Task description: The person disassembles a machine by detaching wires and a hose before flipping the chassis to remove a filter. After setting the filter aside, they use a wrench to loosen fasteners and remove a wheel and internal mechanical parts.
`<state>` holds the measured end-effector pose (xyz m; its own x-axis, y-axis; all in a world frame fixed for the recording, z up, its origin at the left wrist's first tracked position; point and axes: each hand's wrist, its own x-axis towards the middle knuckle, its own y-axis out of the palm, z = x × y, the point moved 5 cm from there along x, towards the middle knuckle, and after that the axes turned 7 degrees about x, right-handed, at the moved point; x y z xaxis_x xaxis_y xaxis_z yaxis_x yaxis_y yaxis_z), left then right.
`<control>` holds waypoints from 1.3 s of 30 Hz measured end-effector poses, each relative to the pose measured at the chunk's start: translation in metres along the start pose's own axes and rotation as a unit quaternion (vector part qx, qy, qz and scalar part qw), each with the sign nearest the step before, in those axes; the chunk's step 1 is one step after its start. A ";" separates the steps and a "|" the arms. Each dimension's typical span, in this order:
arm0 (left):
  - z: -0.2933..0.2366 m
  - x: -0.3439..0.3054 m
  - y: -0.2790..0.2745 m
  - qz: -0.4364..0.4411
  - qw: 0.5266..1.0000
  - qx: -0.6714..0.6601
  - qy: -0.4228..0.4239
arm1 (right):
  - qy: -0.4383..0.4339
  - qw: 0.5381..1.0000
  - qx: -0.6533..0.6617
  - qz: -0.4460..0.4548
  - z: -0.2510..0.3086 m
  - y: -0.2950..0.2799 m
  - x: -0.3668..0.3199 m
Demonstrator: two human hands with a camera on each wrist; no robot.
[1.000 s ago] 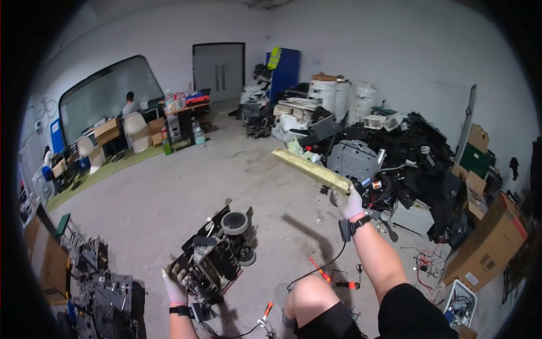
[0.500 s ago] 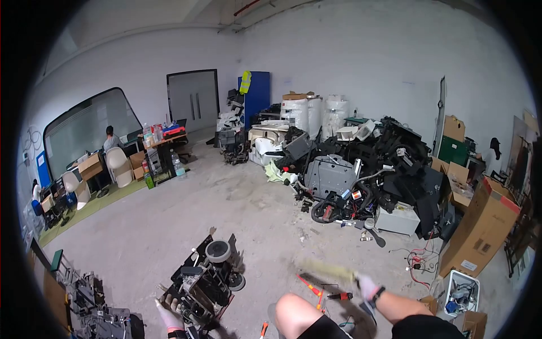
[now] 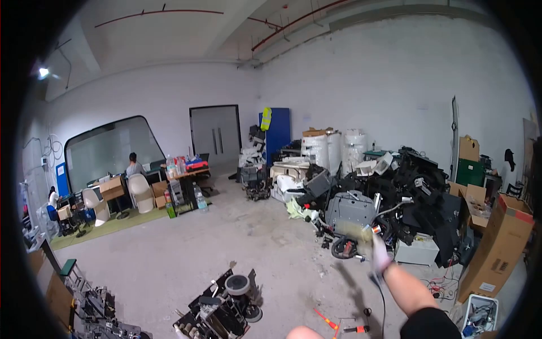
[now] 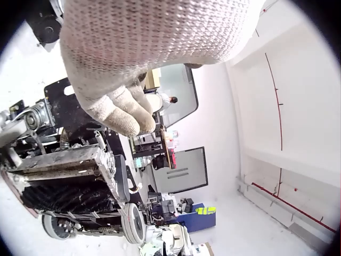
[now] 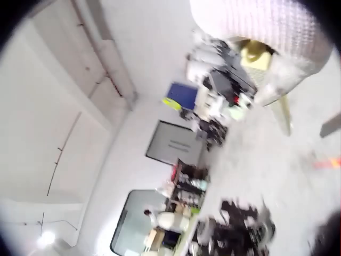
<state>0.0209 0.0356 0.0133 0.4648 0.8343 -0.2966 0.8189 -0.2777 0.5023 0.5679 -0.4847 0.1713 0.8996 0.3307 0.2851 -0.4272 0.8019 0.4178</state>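
My right hand, in a white knit glove, holds a long pale-yellow bar with a ridged side out toward the scrap pile. Motion blurs the bar in the head view. At the lower edge of the head view, my gloved left hand is beside a partly stripped wheeled machine. Its fingers hang loosely curled, and nothing shows in their grasp. The left wrist view shows the machine's black roller and wheels.
A large heap of black scrap parts lies ahead on the right, with a tall cardboard box and a white bin nearer. Orange-handled tools lie on the floor. A person sits at the far left tables.
My right hand swung the ridged bar down and close to my knee, then back up toward the heap. The head view has tilted upward. My left hand stays beside the machine.
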 end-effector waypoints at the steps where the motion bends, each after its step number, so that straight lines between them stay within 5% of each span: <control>1: 0.000 0.000 -0.001 0.005 1.000 -0.006 -0.011 | 0.015 0.996 0.088 -0.013 0.032 0.034 0.051; 2: -0.003 -0.001 -0.002 -0.002 1.000 -0.002 0.003 | -0.045 0.992 0.114 0.022 0.050 0.059 0.058; 3: -0.003 0.002 -0.004 -0.008 1.000 0.002 0.017 | -0.096 0.987 0.094 -0.093 0.056 0.088 0.145; 5: 0.010 0.052 -0.032 0.046 0.998 0.010 0.037 | -0.044 0.999 0.007 0.031 0.048 0.171 0.180; 6: 0.006 0.055 -0.028 0.044 0.998 0.007 0.044 | -0.120 0.977 -0.104 0.142 0.026 0.215 0.192; 7: 0.003 0.052 -0.019 0.041 0.998 0.004 0.047 | -0.043 0.961 -0.227 0.149 -0.001 0.267 0.172; 8: 0.001 0.047 -0.010 0.037 0.998 0.000 0.049 | -0.259 0.830 -0.409 0.277 -0.040 0.310 0.152; 9: 0.000 0.040 -0.002 0.031 0.998 -0.003 0.051 | -0.193 0.776 -0.487 0.351 -0.014 0.358 0.048; 10: -0.001 0.033 0.004 0.025 0.998 -0.006 0.052 | -0.241 0.725 -0.511 0.394 -0.037 0.381 -0.001; 13: -0.005 0.019 0.002 0.004 0.999 -0.006 0.054 | -0.153 0.592 -0.518 0.599 -0.127 0.414 -0.118; 15: 0.003 0.035 -0.017 0.027 0.999 0.022 0.038 | -0.139 0.634 -0.406 0.644 -0.174 0.422 -0.167; 17: -0.007 0.024 -0.008 0.032 0.998 0.036 0.033 | -0.035 0.640 -0.415 0.646 -0.188 0.429 -0.201; 20: -0.018 0.009 -0.006 -0.004 0.998 0.016 0.053 | -0.153 0.697 -0.386 0.585 -0.227 0.418 -0.227; 23: -0.027 0.008 -0.022 -0.015 0.997 0.014 0.073 | -0.113 0.655 -0.451 0.595 -0.251 0.403 -0.236; 24: -0.029 0.013 -0.030 -0.025 0.995 0.011 0.094 | 0.042 0.627 -0.475 0.616 -0.265 0.395 -0.233; 28: -0.040 0.024 -0.062 -0.046 0.990 0.009 0.134 | 0.048 0.615 -0.482 0.622 -0.334 0.376 -0.222; 30: -0.017 0.078 -0.124 -0.101 0.984 -0.014 0.144 | 0.021 0.595 -0.505 0.625 -0.353 0.369 -0.223; 35: -0.034 0.048 -0.125 -0.244 0.961 -0.005 0.132 | 0.059 0.569 -0.511 0.641 -0.341 0.373 -0.228; 39: -0.033 0.045 -0.120 -0.219 0.964 0.032 0.148 | 0.033 0.594 -0.489 0.639 -0.317 0.379 -0.222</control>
<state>-0.0677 0.1222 -0.0342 -0.0388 0.9747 -0.2203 0.9382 0.1114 0.3275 0.2351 -0.0961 -0.0065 -0.0859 0.9724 -0.2171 -0.5372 -0.2287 -0.8118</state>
